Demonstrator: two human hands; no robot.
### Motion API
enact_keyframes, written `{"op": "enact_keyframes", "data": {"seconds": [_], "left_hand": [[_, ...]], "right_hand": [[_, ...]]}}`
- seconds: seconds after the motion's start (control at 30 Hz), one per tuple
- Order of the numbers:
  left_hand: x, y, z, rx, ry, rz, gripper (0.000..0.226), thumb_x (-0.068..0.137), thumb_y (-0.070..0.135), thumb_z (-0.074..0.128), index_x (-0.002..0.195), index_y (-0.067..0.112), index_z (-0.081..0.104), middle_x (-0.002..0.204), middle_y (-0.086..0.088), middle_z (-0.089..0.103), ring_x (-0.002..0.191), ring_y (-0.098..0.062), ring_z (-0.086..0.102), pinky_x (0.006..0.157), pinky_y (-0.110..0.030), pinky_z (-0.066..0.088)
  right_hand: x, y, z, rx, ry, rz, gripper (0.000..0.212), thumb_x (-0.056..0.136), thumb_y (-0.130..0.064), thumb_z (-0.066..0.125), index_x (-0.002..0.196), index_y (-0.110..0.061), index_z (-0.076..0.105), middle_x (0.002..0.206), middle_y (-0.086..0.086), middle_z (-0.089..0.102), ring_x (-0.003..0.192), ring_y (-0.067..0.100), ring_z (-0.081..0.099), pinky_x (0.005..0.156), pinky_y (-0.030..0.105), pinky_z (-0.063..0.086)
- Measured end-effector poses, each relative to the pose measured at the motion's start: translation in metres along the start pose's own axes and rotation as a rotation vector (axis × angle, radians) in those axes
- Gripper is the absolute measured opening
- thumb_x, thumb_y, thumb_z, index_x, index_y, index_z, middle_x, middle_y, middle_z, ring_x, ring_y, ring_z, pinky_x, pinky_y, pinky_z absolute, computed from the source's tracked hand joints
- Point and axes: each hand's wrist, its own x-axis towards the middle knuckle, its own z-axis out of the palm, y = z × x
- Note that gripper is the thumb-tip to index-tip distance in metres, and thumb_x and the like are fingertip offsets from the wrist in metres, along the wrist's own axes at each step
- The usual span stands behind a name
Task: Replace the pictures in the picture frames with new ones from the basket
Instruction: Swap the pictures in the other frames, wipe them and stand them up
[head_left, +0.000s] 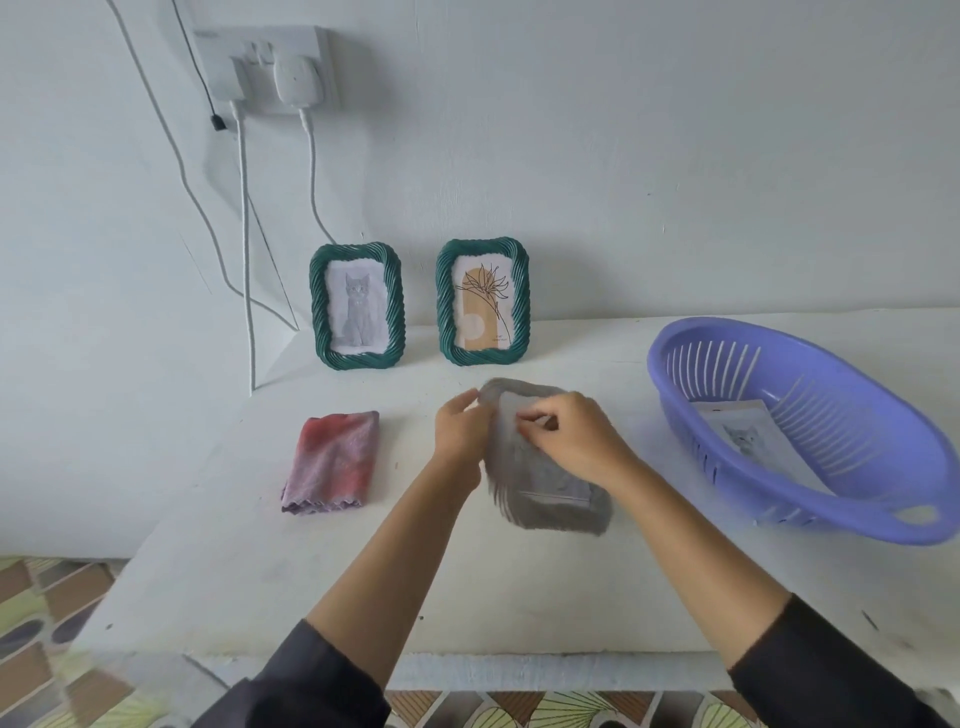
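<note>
Both hands are gripping a blurry grey frame (545, 462) over the surface: left hand (460, 434) holding its edge, right hand (566, 434) pinching the back. Next, probably, the basket (831, 499) picture (748, 434) is going in.

White wall (623, 130) with socket (265, 65), cables hanging; white table (234, 545); patterned tile floor (47, 623).

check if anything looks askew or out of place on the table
Nothing is spilled or broken. The basket sits tilted, its right end raised. A third frame, blurred by motion, is held in both hands, left hand and right hand, while two frames stand upright.
</note>
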Motion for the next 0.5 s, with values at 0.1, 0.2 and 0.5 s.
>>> {"op": "enact_keyframes", "data": {"seconds": [0.1, 0.2, 0.5], "left_hand": [[0.002, -0.015, -0.01, 0.16, 0.097, 0.067, 0.041, 0.087, -0.002, 0.049, 0.128, 0.003, 0.055, 0.109, -0.011, 0.065, 0.102, -0.029, 0.061, 0.095, -0.038, 0.05], [0.002, -0.027, -0.014, 0.327, 0.093, 0.197, 0.03, 0.089, 0.003, 0.044, 0.1, 0.018, 0.068, 0.074, -0.002, 0.061, 0.078, -0.021, 0.052, 0.069, -0.029, 0.044], [0.016, -0.041, -0.016, 0.753, 0.123, 0.401, 0.03, 0.092, 0.003, 0.04, 0.069, 0.017, 0.053, 0.078, -0.006, 0.056, 0.08, -0.021, 0.047, 0.069, -0.027, 0.033]], "right_hand": [[-0.006, 0.036, 0.009, -0.074, 0.078, 0.129, 0.04, 0.093, -0.021, 0.051, 0.131, -0.01, 0.051, 0.138, 0.006, 0.051, 0.126, 0.022, 0.048, 0.099, 0.025, 0.037], [-0.012, 0.057, 0.021, -0.133, -0.014, 0.169, 0.049, 0.096, -0.027, 0.043, 0.142, -0.012, 0.034, 0.152, 0.006, 0.031, 0.14, 0.02, 0.029, 0.114, 0.031, 0.024], [-0.013, 0.063, 0.042, -0.212, -0.071, 0.213, 0.05, 0.099, -0.017, 0.025, 0.147, -0.01, 0.015, 0.158, 0.004, 0.011, 0.145, 0.013, 0.011, 0.118, 0.029, 0.005]]}}
